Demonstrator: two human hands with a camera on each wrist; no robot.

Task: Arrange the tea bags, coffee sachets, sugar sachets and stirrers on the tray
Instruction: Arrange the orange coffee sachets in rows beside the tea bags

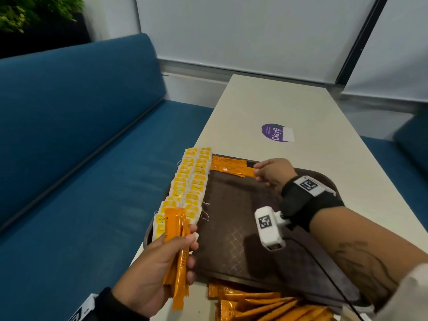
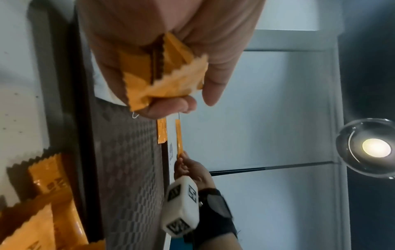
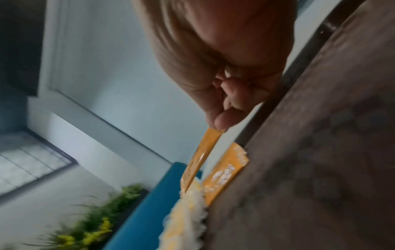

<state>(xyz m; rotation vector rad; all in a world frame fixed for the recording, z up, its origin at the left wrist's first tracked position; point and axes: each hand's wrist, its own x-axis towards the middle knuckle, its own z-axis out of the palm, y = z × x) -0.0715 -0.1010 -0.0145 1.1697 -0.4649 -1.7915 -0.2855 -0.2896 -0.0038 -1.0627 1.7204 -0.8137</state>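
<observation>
Two rows of yellow tea bags (image 1: 188,186) already run down the left side of the brown tray (image 1: 238,239), so the step in hand, as I read it, is laying coffee sachets along the far edge. My right hand (image 1: 273,173) pinches one orange sachet (image 1: 234,170) by its near end, thumb and fingers (image 3: 222,121) closed tight on the tip. It lies just beside one laid sachet (image 1: 228,162) at the far left corner; from the head view I cannot tell whether its far end has touched down. The right wrist view shows it tilted, its far end near the tea bags.

My left hand (image 1: 159,262) grips a bundle of spare sachets (image 1: 176,246) above the tray's near left corner, fingers curled round them. More sachets lie in a loose pile (image 1: 261,304) on the desk (image 1: 278,105) by the tray's near edge.

To do this well, I would lower the far end first, butt it against the tea bag row, then lay the sachet parallel to its neighbour before letting go. The foil looks slippery, so I would release low and flat. I would keep my left hand clear of the tea bags, whose strings trail onto the tray.
</observation>
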